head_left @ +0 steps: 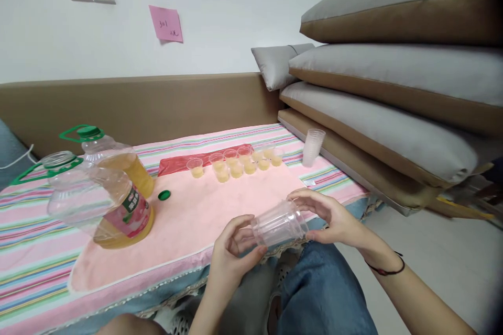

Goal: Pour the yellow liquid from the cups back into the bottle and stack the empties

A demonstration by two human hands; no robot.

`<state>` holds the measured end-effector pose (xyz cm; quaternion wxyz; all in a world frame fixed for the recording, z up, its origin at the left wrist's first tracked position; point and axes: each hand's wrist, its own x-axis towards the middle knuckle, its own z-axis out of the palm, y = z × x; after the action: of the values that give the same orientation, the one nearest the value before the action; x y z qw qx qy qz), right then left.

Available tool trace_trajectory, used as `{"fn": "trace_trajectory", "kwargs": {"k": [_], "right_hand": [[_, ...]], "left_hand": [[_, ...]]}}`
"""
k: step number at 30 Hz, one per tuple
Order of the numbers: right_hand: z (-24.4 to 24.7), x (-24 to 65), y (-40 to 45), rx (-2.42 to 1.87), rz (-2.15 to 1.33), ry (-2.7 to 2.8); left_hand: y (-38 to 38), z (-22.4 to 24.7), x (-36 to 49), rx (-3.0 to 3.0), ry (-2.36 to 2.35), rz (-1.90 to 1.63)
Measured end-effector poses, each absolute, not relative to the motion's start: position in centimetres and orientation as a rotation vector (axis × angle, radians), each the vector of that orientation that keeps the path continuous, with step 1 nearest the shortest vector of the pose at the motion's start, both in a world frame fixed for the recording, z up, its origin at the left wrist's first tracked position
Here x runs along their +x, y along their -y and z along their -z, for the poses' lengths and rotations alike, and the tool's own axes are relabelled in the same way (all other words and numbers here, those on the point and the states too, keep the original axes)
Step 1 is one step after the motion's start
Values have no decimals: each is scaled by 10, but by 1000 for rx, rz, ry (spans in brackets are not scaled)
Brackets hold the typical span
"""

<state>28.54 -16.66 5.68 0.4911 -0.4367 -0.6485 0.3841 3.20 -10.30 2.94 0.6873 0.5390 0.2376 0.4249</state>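
A few clear plastic cups (pixel 280 224), nested into each other and tilted on their side, are held over the front edge of the cloth. My left hand (pixel 234 251) curls its fingers and thumb around their left end. On the right end, my right hand (pixel 334 217) grips with the thumb below and the fingers above. Beyond my hands, several small plastic cups (pixel 236 169) of yellow drink stand in rows on the pink towel (pixel 188 225). A stack of nested cups (pixel 313 147) stands upright at the back right.
Two large juice bottles stand at left: an uncapped labelled bottle (pixel 129 214) and a green-capped bottle (pixel 135 167) behind it. A loose green cap (pixel 164 195) lies beside them. Red plastic (pixel 173 165) lies behind the cups. Stacked cushions (pixel 385 110) rise at right.
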Motion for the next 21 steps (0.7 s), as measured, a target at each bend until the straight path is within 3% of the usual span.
{"fn": "trace_trajectory", "kwargs": {"k": [21], "right_hand": [[-88, 290, 182, -1060, -420, 1871]], "left_hand": [[109, -61, 3, 1268, -583, -1000]]}}
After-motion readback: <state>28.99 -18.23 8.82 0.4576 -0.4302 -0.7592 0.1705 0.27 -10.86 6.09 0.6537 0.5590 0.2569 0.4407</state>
